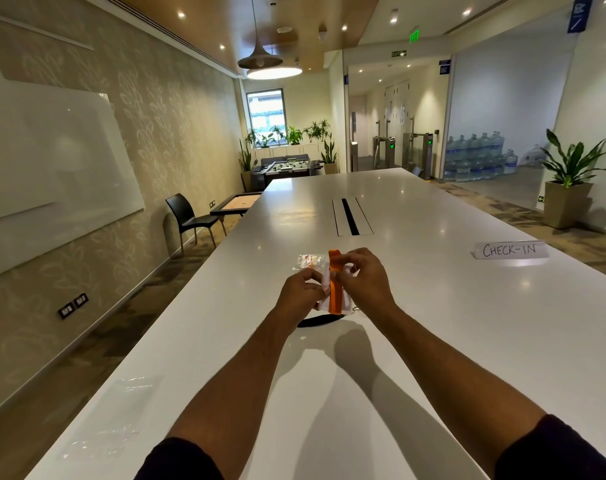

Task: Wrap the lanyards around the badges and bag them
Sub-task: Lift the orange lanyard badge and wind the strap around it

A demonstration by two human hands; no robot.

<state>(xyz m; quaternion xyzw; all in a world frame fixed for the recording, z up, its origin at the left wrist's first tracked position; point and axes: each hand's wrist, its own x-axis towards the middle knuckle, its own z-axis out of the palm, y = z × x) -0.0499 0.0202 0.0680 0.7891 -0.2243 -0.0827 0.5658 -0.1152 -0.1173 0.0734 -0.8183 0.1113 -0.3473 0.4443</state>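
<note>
Orange lanyard (335, 284) runs round the white badge (325, 294), held above the table's (433, 306) near middle. The left hand (299, 294) pinches the badge steady; the right hand (362, 280) pinches the strap, apparently keeping the winding taut. A filled bag (308, 262) lies just beyond.

An office is shown: a long white table (415, 306), a whiteboard (52, 150), a "CHECK-IN" sign (509, 250), entry turnstiles (391, 148) and stacked water bottles (474, 155) are seen.

Long white table (415, 306), patterned wall (177, 126), black chair (187, 216), potted plants (568, 168).
</note>
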